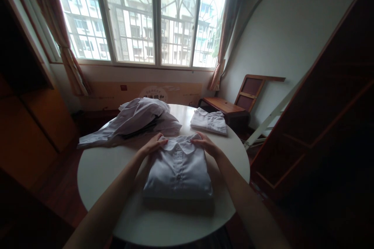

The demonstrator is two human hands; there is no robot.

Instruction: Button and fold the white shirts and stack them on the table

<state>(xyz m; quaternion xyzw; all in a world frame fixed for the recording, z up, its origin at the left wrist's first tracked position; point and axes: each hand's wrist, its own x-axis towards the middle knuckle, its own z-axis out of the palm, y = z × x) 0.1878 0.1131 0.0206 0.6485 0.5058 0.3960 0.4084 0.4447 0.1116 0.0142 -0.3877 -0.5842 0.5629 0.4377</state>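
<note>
A folded white shirt (179, 171) lies on the round white table (99, 175) in front of me, its collar away from me and its button placket facing up. My left hand (154, 144) grips the shirt's far left corner beside the collar, thumb on top. At the far right corner, my right hand (205, 143) holds the shirt in the same way, with the fingers partly hidden beneath the cloth. Beyond it to the right lies a second folded white shirt (209, 120). A loose heap of white shirts (143, 116) is piled at the table's back left, one sleeve trailing left.
A wooden chair (248, 93) and a low brown bench (222, 105) stand behind the table on the right. A white ladder-like frame (271, 113) leans near a dark wooden panel (309, 124). Barred windows (131, 19) and tied curtains (68, 62) are at the back.
</note>
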